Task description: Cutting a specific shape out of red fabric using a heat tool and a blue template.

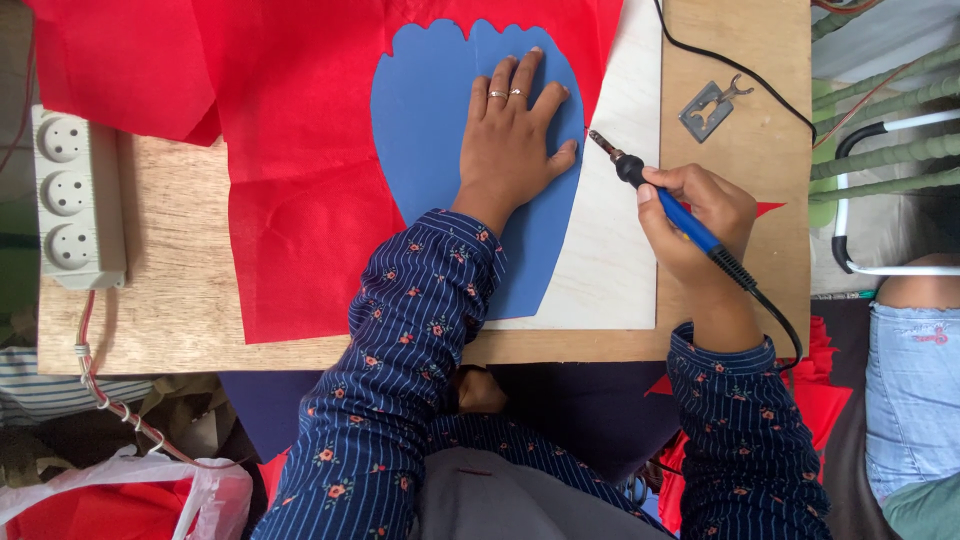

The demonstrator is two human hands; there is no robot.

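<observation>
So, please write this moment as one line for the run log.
left hand: flat on blue template | right hand: holds soldering iron | tip near template edge | under: red fabric

— What does the work rest on?
— A bare wooden worktop [150,310], plain board, daylight falling evenly across it.

— Fixtures at the left edge?
— A grey power strip [75,195] with three round sockets, its twisted cord [105,400] trailing off below.

— And to the right?
— A rack of green and white bars [890,150]. Beside it, another person's denim-clad leg [912,390].
</observation>
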